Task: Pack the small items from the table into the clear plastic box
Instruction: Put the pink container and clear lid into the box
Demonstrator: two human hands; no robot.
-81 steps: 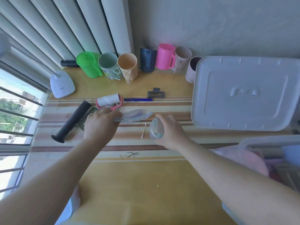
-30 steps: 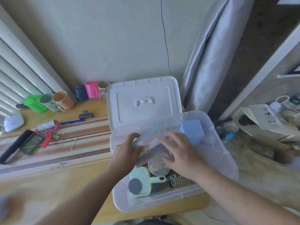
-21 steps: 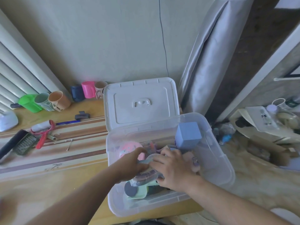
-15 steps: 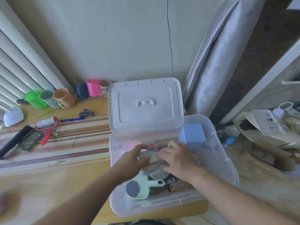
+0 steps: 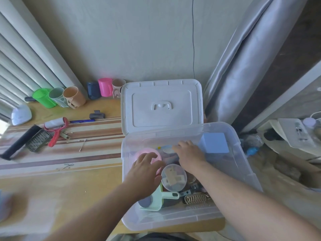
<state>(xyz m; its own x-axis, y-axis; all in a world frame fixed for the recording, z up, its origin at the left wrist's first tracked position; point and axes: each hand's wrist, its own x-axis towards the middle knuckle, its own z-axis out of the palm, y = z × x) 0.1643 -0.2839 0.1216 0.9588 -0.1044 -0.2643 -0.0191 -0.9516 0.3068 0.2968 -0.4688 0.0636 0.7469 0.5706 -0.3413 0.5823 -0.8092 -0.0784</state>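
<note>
Clear plastic box (image 5: 246, 173) is crowded; both hands sit inside, left hand (image 5: 145, 168) spread empty, right hand (image 5: 188, 153) loose, empty I think. Lifting out carelessly could drag the round container (image 5: 173, 177) along.

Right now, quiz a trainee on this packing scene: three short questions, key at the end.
1. True or false: the white lid covers the clear plastic box.
2. The left hand is over: A) blue cube B) pink round item C) beige hair clip
3. Name one item not yet packed on the striped cloth.

Key: 1 false, it lies open behind. 2 B. 3 lint roller.
</note>
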